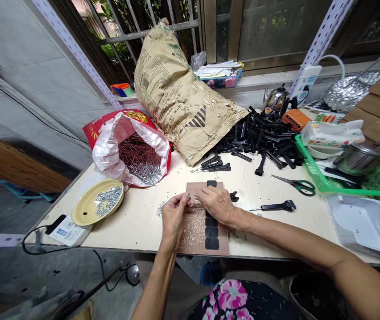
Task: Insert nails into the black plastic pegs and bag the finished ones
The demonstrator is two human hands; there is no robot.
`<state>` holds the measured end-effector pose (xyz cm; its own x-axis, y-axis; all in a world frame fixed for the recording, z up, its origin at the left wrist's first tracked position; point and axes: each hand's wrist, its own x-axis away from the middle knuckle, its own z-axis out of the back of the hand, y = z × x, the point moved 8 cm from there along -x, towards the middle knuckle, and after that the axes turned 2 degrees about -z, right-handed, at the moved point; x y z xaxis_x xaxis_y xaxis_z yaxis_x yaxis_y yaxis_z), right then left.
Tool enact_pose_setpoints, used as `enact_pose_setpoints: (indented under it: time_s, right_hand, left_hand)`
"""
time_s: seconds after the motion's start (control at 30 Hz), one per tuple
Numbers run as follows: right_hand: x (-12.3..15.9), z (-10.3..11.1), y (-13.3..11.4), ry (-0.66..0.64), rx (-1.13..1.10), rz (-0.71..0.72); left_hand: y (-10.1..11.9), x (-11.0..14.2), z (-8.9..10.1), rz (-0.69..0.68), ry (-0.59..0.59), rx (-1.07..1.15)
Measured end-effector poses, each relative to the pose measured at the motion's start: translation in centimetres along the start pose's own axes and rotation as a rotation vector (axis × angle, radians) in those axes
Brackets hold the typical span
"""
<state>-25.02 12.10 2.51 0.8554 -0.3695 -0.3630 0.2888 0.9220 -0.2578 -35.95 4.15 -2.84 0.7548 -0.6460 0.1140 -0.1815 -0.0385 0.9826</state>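
Observation:
My left hand (174,211) is closed in a pinch at the tip of a thin metal rod (192,196). My right hand (217,204) curls over a black plastic handle, and the forked end of the handle (233,196) pokes out beyond the palm. The rod points left from under my right fingers; most of the handle is hidden. Both hands are above a brown board (191,242) with a row of black pads (211,232) along its right part. Pale crumbs dot the board. Small metal bits (160,209) lie beside my left wrist.
Left stand a yellow dish (80,209) of small metal pieces and a red-white bag (105,153) of metal rods. Behind are a paper sack (183,98) and piled black handles (259,133). Right lie scissors (301,186), a handle with a rod (278,206) and a green basket (353,190).

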Motion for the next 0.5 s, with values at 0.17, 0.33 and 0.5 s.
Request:
enact_pose_setpoints:
  time_s: [0.17, 0.33, 0.5]
  right_hand:
    - [-0.11, -0.01, 0.49, -0.022, -0.100, -0.090]
    - [-0.11, -0.35, 0.11, -0.015, -0.104, -0.068]
    - [0.02, -0.35, -0.07, 0.016, -0.046, -0.024]
  left_hand:
    - [0.20, 0.09, 0.23, -0.025, -0.013, -0.012]
    - [0.17, 0.07, 0.27, -0.019, -0.008, 0.018]
    - [0.10, 0.03, 0.25, -0.011, -0.007, 0.015]
